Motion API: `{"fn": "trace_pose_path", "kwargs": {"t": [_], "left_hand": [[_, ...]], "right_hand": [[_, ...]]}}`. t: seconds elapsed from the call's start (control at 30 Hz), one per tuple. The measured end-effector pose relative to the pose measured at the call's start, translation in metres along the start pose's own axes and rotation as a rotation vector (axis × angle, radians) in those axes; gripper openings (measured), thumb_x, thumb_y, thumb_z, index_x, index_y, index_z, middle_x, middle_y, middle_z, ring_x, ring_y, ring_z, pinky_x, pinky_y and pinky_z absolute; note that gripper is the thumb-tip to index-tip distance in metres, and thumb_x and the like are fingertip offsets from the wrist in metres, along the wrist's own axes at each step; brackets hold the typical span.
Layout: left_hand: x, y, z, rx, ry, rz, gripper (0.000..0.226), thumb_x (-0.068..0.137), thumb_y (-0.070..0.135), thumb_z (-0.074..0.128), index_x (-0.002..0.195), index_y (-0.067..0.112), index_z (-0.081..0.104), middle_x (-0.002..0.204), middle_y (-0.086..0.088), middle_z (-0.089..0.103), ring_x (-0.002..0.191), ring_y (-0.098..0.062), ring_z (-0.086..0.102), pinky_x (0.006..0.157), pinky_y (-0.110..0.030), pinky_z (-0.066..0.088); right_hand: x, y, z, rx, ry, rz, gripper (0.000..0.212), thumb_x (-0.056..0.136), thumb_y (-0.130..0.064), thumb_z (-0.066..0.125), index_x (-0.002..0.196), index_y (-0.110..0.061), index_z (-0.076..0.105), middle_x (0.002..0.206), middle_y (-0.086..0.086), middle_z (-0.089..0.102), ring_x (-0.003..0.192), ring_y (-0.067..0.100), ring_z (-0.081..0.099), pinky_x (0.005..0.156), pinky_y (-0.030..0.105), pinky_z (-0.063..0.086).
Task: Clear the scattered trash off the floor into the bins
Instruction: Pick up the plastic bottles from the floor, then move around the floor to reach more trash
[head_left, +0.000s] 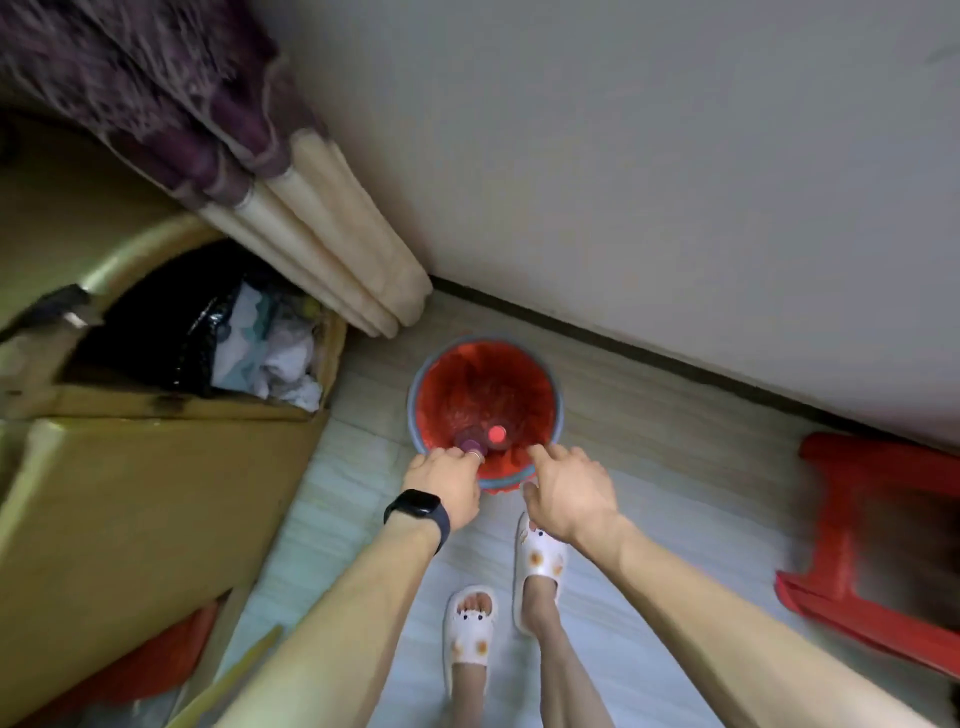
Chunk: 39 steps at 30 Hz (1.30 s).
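As the left hand grips a bottle inside the bin, the right hand hangs slack — over its rim.

Home room: purple curtain, house slippers, cardboard box, red plastic stool.

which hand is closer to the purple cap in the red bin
Left. The left hand has its fingertips right beside the purple cap; the right hand is off to the cap's right, farther away.
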<state>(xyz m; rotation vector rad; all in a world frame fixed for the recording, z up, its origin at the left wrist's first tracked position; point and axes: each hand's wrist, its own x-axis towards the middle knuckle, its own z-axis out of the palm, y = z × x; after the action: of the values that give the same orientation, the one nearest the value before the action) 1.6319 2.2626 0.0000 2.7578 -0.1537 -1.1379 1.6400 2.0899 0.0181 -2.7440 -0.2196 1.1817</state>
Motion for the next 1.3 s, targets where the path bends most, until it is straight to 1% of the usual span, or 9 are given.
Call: {"fn": "trace_pose_path", "kwargs": {"t": [0.07, 0.23, 0.33, 0.4, 0.6, 0.8, 0.97, 1.1, 1.3], "left_hand": [[-0.03, 0.017, -0.03, 0.028, 0.017, 0.054, 0.045, 0.093, 0.025, 0.043, 0.138, 0.026, 0.047, 0.128, -0.005, 0.058, 0.119, -0.03, 0.053, 0.096, -0.038, 0.041], [-0.124, 0.081, -0.109, 0.105, 0.098, 0.226, 0.04, 0.094, 0.029, 0.045, 0.134, 0.029, 0.05, 0.126, -0.005, 0.061, 0.115, -0.031, 0.056, 0.091, -0.039, 0.045], [-0.171, 0.124, -0.132, 0.157, 0.124, 0.336, 0.039, 0.094, 0.031, 0.045, 0.132, 0.031, 0.051, 0.123, -0.002, 0.063, 0.113, -0.029, 0.057, 0.087, -0.037, 0.046], [-0.205, 0.166, -0.133, 0.205, 0.104, 0.453, 0.039, 0.094, 0.032, 0.045, 0.132, 0.031, 0.05, 0.121, -0.002, 0.064, 0.112, -0.027, 0.058, 0.086, -0.037, 0.047], [-0.275, 0.301, -0.082, 0.351, -0.032, 0.752, 0.038, 0.094, 0.033, 0.045, 0.132, 0.031, 0.049, 0.128, 0.001, 0.061, 0.119, -0.024, 0.055, 0.094, -0.037, 0.047], [-0.339, 0.437, -0.004, 0.535, -0.152, 0.97, 0.04, 0.096, 0.03, 0.043, 0.136, 0.03, 0.047, 0.13, 0.0, 0.059, 0.119, -0.025, 0.053, 0.095, -0.036, 0.044], [-0.378, 0.535, 0.068, 0.654, -0.187, 1.016, 0.04, 0.096, 0.029, 0.044, 0.136, 0.03, 0.048, 0.133, 0.002, 0.057, 0.12, -0.024, 0.053, 0.096, -0.035, 0.044], [-0.385, 0.58, 0.107, 0.713, -0.189, 1.002, 0.04, 0.096, 0.03, 0.044, 0.136, 0.031, 0.047, 0.133, 0.004, 0.057, 0.122, -0.023, 0.052, 0.099, -0.035, 0.044], [-0.391, 0.642, 0.172, 0.833, -0.244, 1.004, 0.04, 0.096, 0.031, 0.043, 0.136, 0.033, 0.047, 0.134, 0.004, 0.056, 0.123, -0.022, 0.052, 0.101, -0.035, 0.043]], "right_hand": [[-0.046, 0.005, -0.018, 0.087, 0.033, 0.048, 0.043, 0.09, -0.035, 0.048, 0.131, -0.021, 0.047, 0.127, 0.005, 0.057, 0.12, 0.03, 0.049, 0.093, 0.039, 0.045], [-0.203, 0.028, -0.063, 0.349, 0.238, 0.197, 0.044, 0.093, -0.038, 0.048, 0.136, -0.028, 0.049, 0.137, -0.002, 0.054, 0.128, 0.025, 0.045, 0.101, 0.036, 0.042], [-0.287, 0.043, -0.065, 0.488, 0.385, 0.284, 0.041, 0.093, -0.039, 0.052, 0.132, -0.027, 0.054, 0.136, -0.003, 0.056, 0.127, 0.023, 0.046, 0.104, 0.034, 0.04], [-0.352, 0.058, -0.047, 0.601, 0.491, 0.4, 0.038, 0.092, -0.038, 0.055, 0.128, -0.025, 0.059, 0.131, -0.003, 0.06, 0.123, 0.024, 0.05, 0.104, 0.033, 0.038], [-0.499, 0.103, 0.046, 0.943, 0.626, 0.781, 0.035, 0.093, -0.04, 0.056, 0.126, -0.028, 0.058, 0.132, -0.007, 0.057, 0.125, 0.019, 0.048, 0.104, 0.033, 0.038], [-0.611, 0.151, 0.13, 1.139, 0.742, 1.086, 0.033, 0.093, -0.038, 0.059, 0.125, -0.03, 0.059, 0.131, -0.006, 0.057, 0.121, 0.02, 0.052, 0.093, 0.029, 0.039], [-0.682, 0.209, 0.197, 1.244, 0.799, 1.206, 0.033, 0.094, -0.036, 0.059, 0.126, -0.027, 0.059, 0.128, -0.006, 0.059, 0.12, 0.02, 0.054, 0.092, 0.029, 0.041], [-0.71, 0.247, 0.241, 1.284, 0.832, 1.245, 0.032, 0.091, -0.036, 0.062, 0.122, -0.026, 0.061, 0.121, -0.005, 0.063, 0.116, 0.02, 0.058, 0.093, 0.032, 0.045], [-0.739, 0.297, 0.304, 1.385, 0.773, 1.325, 0.034, 0.093, -0.037, 0.059, 0.125, -0.027, 0.058, 0.129, -0.005, 0.061, 0.121, 0.02, 0.054, 0.096, 0.031, 0.043]]}}
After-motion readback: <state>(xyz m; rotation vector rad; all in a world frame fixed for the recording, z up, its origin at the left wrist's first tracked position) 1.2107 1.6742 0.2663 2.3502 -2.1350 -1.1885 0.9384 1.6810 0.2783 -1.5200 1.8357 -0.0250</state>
